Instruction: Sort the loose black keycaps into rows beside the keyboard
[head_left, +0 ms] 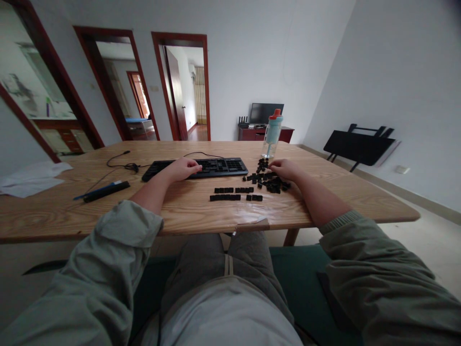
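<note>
My left hand [184, 168] rests over the left half of a black keyboard [227, 166], its fingers curled together; whatever they may hold is hidden. Bare key positions seem to show on the board, but the detail is too small to be sure. On the right, my right hand [285, 169] reaches down into a loose pile of black keycaps [273, 184] with its fingers drawn together. Its fingertips are too small to show what is between them. Nearer to me, more keycaps lie in two short rows, a back row [224, 190] and a front row [225, 197].
Behind the pile stands a clear bottle [271, 137] with a red and teal lid. A black cable [131, 166] coils left of the keyboard. Closer in lie a black stick-like object [107, 191] and white paper [34, 178]. Tape [252, 226] covers part of the table's front edge.
</note>
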A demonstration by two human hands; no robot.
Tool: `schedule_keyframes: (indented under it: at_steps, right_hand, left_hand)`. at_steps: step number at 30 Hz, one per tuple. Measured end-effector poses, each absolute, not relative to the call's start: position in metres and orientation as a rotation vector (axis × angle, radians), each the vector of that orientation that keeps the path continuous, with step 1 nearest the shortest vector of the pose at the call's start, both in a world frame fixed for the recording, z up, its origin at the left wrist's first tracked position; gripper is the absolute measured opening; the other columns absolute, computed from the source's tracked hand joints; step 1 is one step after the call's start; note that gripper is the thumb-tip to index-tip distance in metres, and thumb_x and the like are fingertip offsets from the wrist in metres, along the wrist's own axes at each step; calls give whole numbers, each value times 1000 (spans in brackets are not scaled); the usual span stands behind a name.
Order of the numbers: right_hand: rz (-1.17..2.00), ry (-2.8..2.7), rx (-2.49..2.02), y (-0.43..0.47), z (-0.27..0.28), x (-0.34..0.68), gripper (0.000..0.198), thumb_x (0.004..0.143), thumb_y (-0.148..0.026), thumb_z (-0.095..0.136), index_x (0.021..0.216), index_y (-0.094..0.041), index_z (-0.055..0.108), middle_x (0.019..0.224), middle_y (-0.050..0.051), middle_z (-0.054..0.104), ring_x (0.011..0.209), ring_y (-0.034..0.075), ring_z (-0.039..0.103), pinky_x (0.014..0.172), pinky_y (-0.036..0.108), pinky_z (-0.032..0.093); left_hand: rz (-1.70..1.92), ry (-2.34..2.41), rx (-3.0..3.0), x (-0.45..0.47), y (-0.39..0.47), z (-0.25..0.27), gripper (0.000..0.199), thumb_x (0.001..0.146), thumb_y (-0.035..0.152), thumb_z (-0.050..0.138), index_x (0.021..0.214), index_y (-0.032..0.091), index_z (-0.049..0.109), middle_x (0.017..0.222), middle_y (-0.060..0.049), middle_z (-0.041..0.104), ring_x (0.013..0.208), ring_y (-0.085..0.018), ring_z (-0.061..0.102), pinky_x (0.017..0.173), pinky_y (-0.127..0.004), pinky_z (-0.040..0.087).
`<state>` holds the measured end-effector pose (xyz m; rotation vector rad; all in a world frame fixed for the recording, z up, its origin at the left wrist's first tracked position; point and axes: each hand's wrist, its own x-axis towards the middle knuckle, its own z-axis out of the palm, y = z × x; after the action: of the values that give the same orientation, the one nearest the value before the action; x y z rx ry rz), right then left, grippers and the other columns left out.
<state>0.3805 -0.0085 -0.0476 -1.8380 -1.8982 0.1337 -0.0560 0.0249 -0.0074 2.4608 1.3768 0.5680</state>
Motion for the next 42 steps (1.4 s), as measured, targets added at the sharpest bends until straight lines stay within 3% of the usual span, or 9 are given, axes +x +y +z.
schedule_keyframes:
  at_steps: [9, 22, 31, 37, 42]
  right_hand:
    - [357, -1617, -1557, -15, -45, 378, 23, 80, -18, 68, 102, -14, 71, 90, 8, 74, 76, 15, 64, 68, 25, 50]
    - [414, -1613, -1584, -24, -37, 370, 22, 84, -20, 62, 103, -16, 72, 103, 7, 74, 95, 19, 66, 90, 31, 50]
    - [320, -1698, -1797, -16, -48, 373, 31, 88, -27, 60, 112, -16, 75, 72, 3, 71, 57, 14, 57, 62, 26, 49]
    - [222, -1853, -1838, -11, -48, 372, 30, 86, -23, 61, 110, -18, 78, 94, 6, 77, 79, 19, 68, 77, 27, 52]
    - [180, -1905, -1895, -8, -48, 371, 30, 87, -21, 61, 111, -18, 79, 98, 9, 78, 79, 20, 70, 79, 30, 53]
  left_hand:
    - [557, 1373, 2466, -57, 27, -9, 55, 80, 65, 51, 96, 19, 75, 86, -5, 73, 80, -21, 62, 69, -30, 43]
    - [564, 1376, 2463, -56, 22, -7, 53, 80, 63, 51, 96, 18, 76, 84, -6, 73, 77, -21, 61, 67, -30, 43]
    - [537, 1383, 2470, -56, 22, -6, 55, 81, 64, 50, 97, 17, 76, 81, -6, 71, 74, -21, 60, 65, -30, 42]
    - [529, 1362, 2494, -56, 24, -6, 53, 82, 63, 50, 94, 18, 76, 86, -6, 73, 79, -21, 62, 69, -30, 43]
    - [518, 1377, 2487, -55, 22, -5, 53, 82, 62, 49, 95, 18, 75, 86, -6, 73, 78, -21, 62, 70, -30, 44]
